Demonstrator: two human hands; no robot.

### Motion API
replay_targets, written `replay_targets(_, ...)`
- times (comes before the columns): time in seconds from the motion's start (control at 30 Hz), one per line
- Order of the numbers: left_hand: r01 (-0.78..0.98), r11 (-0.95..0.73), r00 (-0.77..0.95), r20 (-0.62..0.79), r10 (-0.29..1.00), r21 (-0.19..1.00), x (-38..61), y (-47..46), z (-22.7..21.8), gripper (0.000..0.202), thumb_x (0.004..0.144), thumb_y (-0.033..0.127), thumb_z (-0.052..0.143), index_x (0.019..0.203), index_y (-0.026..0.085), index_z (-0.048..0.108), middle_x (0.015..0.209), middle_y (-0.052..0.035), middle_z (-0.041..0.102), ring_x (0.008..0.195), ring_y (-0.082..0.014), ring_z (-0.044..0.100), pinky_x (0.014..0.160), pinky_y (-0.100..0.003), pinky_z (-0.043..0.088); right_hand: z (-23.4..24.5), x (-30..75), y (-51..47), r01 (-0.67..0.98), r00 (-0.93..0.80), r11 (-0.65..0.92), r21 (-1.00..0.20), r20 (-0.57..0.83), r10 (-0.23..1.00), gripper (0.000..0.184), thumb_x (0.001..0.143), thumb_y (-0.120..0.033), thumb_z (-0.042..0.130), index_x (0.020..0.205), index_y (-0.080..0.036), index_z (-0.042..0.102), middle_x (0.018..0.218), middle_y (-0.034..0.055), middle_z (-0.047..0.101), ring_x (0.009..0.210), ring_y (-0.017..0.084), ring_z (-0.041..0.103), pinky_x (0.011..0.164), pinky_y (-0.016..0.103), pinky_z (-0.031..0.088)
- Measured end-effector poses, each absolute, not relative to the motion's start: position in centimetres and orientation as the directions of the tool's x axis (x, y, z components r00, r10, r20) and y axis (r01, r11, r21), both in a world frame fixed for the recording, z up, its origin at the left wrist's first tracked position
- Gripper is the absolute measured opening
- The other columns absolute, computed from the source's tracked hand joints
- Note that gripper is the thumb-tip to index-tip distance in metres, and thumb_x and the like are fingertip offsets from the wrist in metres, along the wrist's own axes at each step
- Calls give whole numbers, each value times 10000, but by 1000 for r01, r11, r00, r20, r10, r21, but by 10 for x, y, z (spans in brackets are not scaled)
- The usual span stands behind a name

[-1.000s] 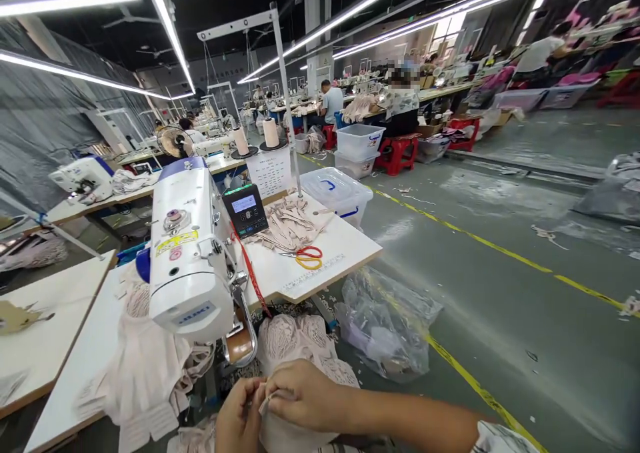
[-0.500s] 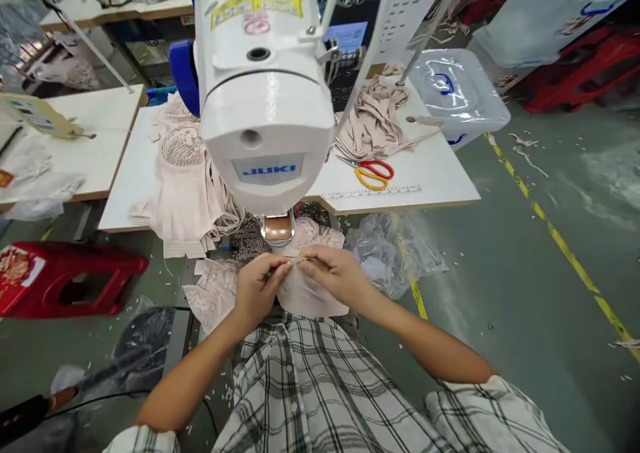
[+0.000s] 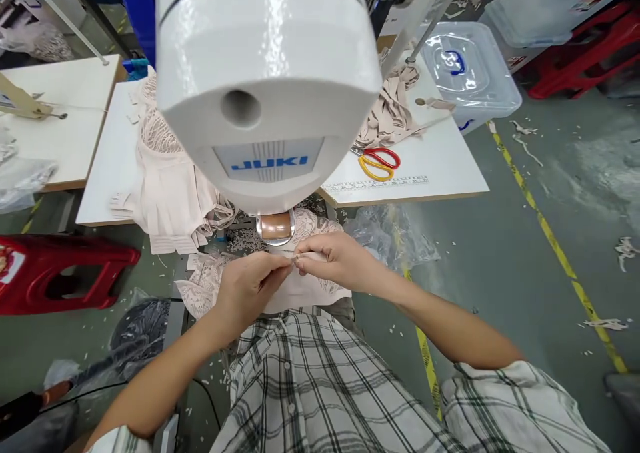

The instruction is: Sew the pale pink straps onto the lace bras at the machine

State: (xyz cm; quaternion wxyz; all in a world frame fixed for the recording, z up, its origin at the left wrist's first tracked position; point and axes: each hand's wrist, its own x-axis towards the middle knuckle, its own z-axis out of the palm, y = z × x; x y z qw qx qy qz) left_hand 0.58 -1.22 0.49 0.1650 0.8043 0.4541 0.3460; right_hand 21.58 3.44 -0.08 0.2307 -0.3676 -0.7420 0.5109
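Observation:
In the head view, my left hand (image 3: 250,283) pinches the edge of a beige garment piece (image 3: 307,296) between thumb and fingers. Close beside it, my right hand (image 3: 337,259) is closed on the same edge, their fingertips almost meeting. The piece hangs over my lap, with lace showing near the right fingers. Just beyond my hands is the lower end of a white JUKI sewing machine (image 3: 270,126), with a copper-coloured part (image 3: 276,227) beneath its head. More lace fabric (image 3: 210,279) lies left of my left hand.
Stacked beige garments (image 3: 167,186) lie on the table's left side. On the right are a heap of beige strips (image 3: 393,109), red-and-yellow scissors (image 3: 379,164) and a ruler (image 3: 380,183). A red stool (image 3: 75,269) stands left; a clear lidded box (image 3: 467,73) stands right.
My view has moved closer to the machine head, which looks larger. My fingers have shifted along the fabric edge, and more lace shows beneath my right hand.

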Motion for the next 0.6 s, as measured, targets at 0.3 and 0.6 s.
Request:
replay_targets(0.3, 589, -475, 368, 306, 878, 654, 4, -1, 7, 76, 921, 188, 641, 971, 200, 696, 802, 19, 721, 660, -82, 624, 594, -175, 434, 5, 218, 40, 322, -644, 178, -930, -77, 761, 115, 872, -218, 625, 840, -198, 734, 694, -49, 662, 627, 69, 556, 624, 204, 374)
replay_targets(0.6, 745, -463, 456, 140, 879, 479, 5, 2, 9, 312, 1019, 305, 428, 795, 175, 601, 634, 15, 590, 541, -118, 533, 515, -237, 334, -3, 215, 36, 266, -593, 191, -945, -4, 805, 109, 880, -278, 654, 878, -207, 737, 814, -16, 711, 748, 105, 615, 684, 221, 414)
